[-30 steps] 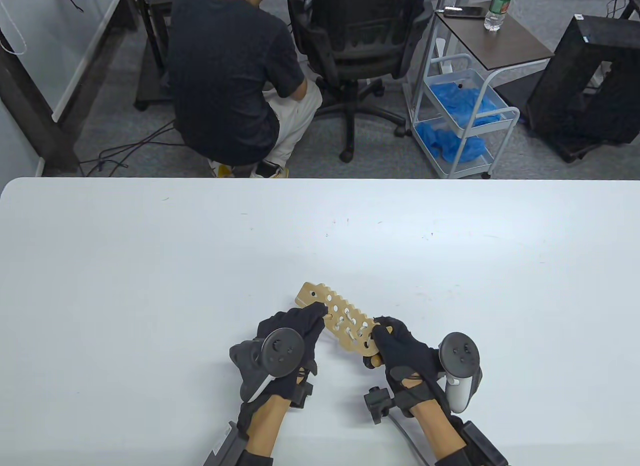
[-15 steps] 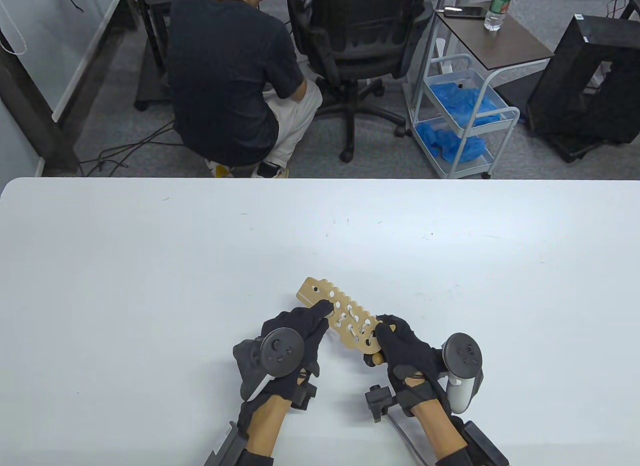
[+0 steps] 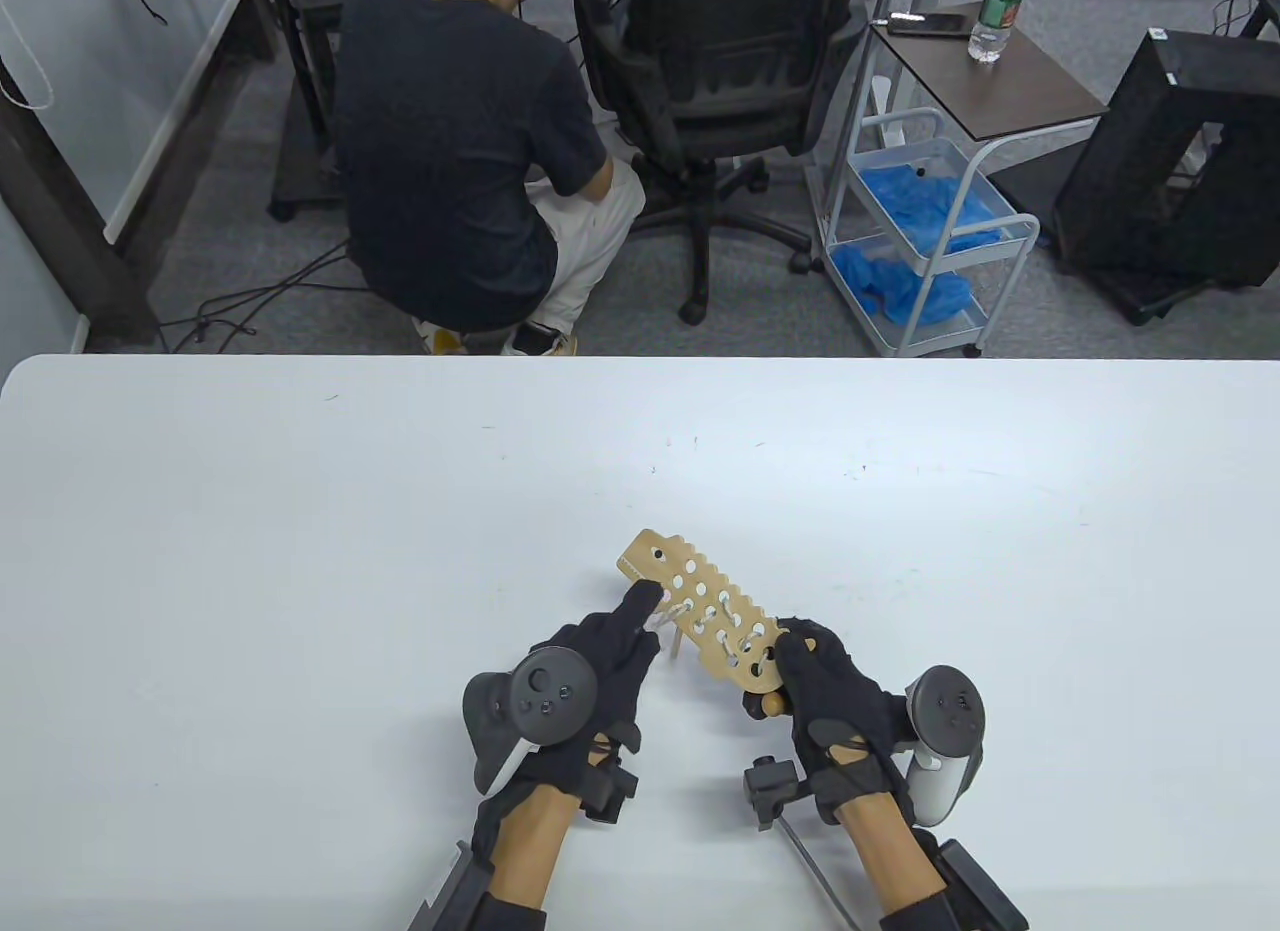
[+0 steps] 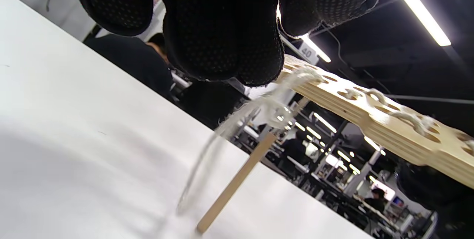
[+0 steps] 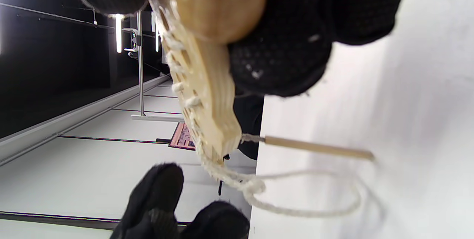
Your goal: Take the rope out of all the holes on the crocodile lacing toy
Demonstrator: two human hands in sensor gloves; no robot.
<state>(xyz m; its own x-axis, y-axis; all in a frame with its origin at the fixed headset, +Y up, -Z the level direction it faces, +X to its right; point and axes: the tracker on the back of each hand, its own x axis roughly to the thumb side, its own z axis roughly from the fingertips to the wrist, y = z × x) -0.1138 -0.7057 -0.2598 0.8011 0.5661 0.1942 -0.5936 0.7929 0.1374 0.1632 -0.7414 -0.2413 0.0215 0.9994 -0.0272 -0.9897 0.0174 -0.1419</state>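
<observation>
- Crocodile lacing toy (image 3: 705, 611): a flat wooden board with rows of holes, held clear above the white worktop (image 3: 300, 571), tilted, its long axis running from near right to far left.
- Right hand (image 3: 835, 711): fingers curled round the near end of the toy, next to its round wooden knob (image 5: 218, 2).
- Left hand (image 3: 600, 661): fingertips pinch the rope (image 4: 259, 111) at the toy's left edge.
- Rope: white, laced through several holes; a loose loop hangs down to the worktop.
- Wooden needle (image 4: 235, 183): hangs from the rope's end, tip touching the worktop.
</observation>
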